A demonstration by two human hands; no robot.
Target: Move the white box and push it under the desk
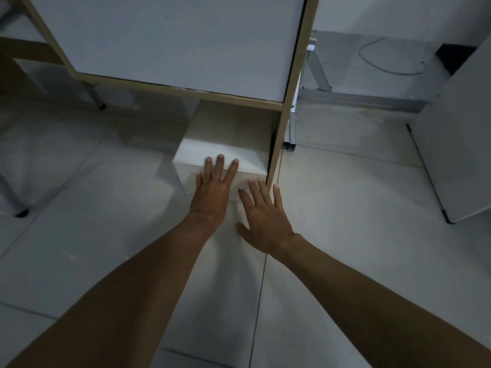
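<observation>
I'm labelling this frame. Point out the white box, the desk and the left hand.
white box [228, 152]: head view, its top face.
desk [276, 160]: head view, its wooden side panel.
left hand [212, 192]: head view, its back.

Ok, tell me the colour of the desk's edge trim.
Light wood tan on the desk's edge trim, head view.

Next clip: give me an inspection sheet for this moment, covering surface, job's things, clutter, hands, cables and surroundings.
Surface: pale tiled floor, dimly lit.
Job's things: white box on the floor, partly under the desk, its near end still sticking out beside the desk's wooden side panel.
Clutter: nothing seen.
Hands: left hand and right hand both flat and open against the box's near end; no grip closed on anything.
Cables: one thin cable looped on the floor at the far right.
Surroundings: metal frame right of the desk; white cabinet at the right edge.
</observation>
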